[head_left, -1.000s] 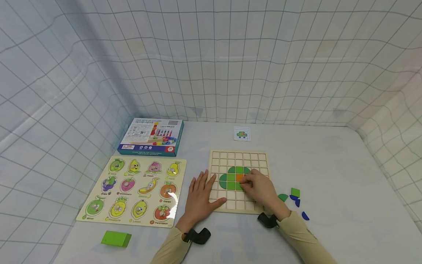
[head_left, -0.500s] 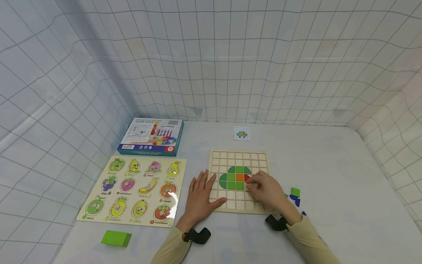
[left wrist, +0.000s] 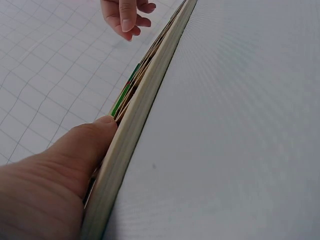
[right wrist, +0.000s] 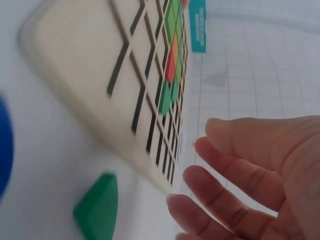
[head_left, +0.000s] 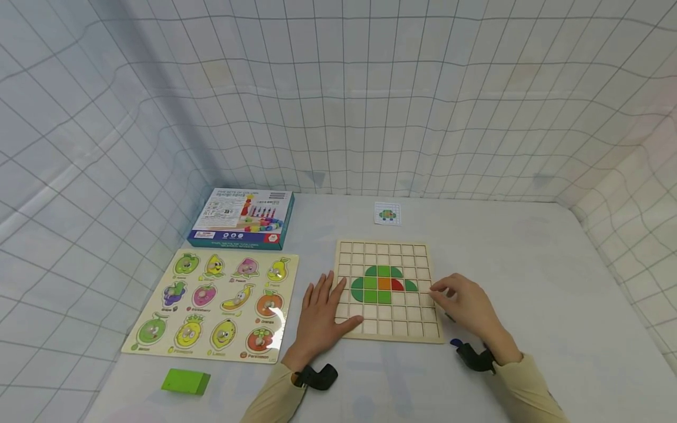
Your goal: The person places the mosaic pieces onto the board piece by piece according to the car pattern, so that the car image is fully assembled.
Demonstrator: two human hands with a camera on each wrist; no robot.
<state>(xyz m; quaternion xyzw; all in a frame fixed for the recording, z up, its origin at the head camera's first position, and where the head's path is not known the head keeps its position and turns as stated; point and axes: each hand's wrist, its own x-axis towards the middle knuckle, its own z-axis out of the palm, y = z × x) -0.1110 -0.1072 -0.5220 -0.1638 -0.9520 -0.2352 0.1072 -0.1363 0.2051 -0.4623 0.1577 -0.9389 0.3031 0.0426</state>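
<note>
Board (head_left: 383,314) btwn hands (head_left: 319,317) (head_left: 468,302), L touching

Wooden grid board (head_left: 398,312) lying flat, green, orange and red tiles (head_left: 384,284) inside

Grid board (head_left: 398,314) before the card (head_left: 388,214), right of fruit puzzle (head_left: 207,328)

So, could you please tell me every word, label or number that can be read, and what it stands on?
"FIVE SETS OF COLUMN": on the flat white, teal and purple cardboard box
"Peach": on the cream rectangular fruit-puzzle board
"Grape": same board
"Strawberry": same board
"Orange": same board
"Melon": same board
"Persimmon": same board
Too small or blurred to read surely: the box's other print, including on its teal side, and the board's remaining labels.
</note>
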